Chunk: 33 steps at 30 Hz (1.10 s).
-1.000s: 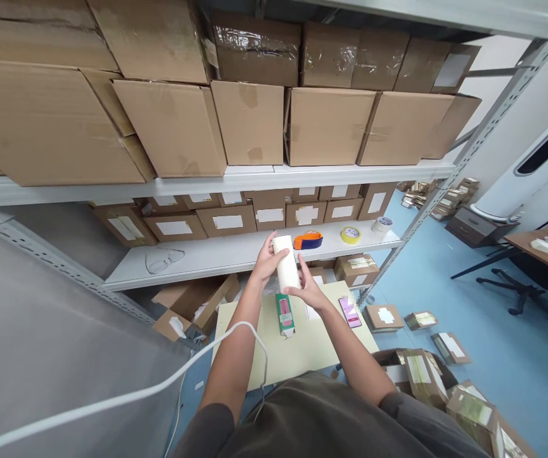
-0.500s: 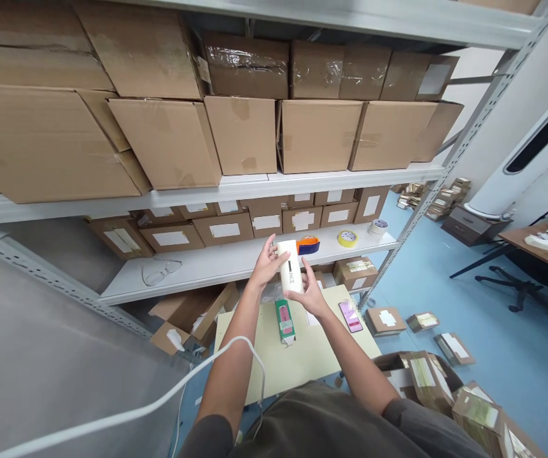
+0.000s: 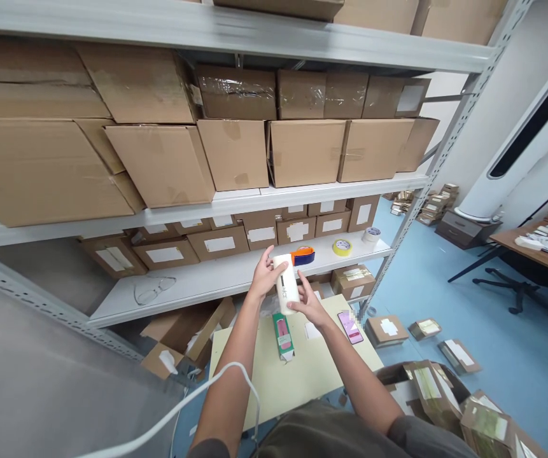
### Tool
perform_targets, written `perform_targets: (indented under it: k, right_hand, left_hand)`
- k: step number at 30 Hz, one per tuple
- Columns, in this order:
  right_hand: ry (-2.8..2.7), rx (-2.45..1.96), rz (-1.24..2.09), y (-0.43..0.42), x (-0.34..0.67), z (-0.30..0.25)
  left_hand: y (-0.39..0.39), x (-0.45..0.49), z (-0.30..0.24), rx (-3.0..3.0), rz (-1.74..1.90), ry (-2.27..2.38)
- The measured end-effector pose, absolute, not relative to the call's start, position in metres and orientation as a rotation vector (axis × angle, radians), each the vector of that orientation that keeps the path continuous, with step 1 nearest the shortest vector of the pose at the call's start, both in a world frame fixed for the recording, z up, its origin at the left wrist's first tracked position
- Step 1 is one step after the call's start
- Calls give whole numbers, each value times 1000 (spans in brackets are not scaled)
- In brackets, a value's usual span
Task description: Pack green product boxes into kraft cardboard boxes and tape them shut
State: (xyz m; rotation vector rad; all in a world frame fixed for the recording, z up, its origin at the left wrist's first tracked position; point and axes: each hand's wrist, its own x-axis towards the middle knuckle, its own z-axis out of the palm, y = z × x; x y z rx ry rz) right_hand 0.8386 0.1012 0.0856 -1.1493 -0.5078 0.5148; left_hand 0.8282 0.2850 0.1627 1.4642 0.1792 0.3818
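Note:
My left hand point(image 3: 268, 275) and my right hand point(image 3: 309, 300) both hold a white cylindrical container point(image 3: 286, 284) with dark vertical lettering on its side. It is tilted slightly, above a pale yellow board point(image 3: 274, 388). My left hand grips its upper left side, and my right fingers wrap its lower right side. Below my hands, a green-and-pink product box point(image 3: 283, 337) lies on the board. A smartphone point(image 3: 350, 327) with a pink screen lies to the right of my right forearm.
Behind my hands, a white metal shelf point(image 3: 235, 273) holds an orange-and-blue tape dispenser point(image 3: 303, 256), tape rolls and glasses. Cardboard boxes fill the shelves above. A white cable point(image 3: 216, 375) crosses the lower left. Small parcels lie on the blue floor at right.
The white container has turned in my hands, bringing its dark lettering into view. The whole scene has shifted lower in the view as my head tilted up.

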Motion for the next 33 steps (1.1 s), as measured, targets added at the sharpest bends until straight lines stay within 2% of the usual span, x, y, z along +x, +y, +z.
perform_targets:
  k: [7, 12, 16, 21, 28, 33]
  right_hand:
    - [-501, -1236, 376, 98, 838, 90]
    - [-533, -1186, 485, 95, 837, 89]
    - [-506, -1272, 348, 94, 838, 84]
    - [-542, -1264, 462, 93, 844, 76]
    - [-496, -1302, 533, 83, 860, 53]
    - [-445, -1355, 418, 90, 878, 47]
  left_hand:
    - [284, 831, 156, 1504, 374, 186]
    - [282, 831, 157, 1453, 348, 167]
    - [280, 829, 158, 1502, 359, 161]
    - [278, 829, 149, 1520, 360, 191]
    - [285, 831, 102, 1568, 250, 196]
    - [279, 825, 51, 1577, 258, 207]
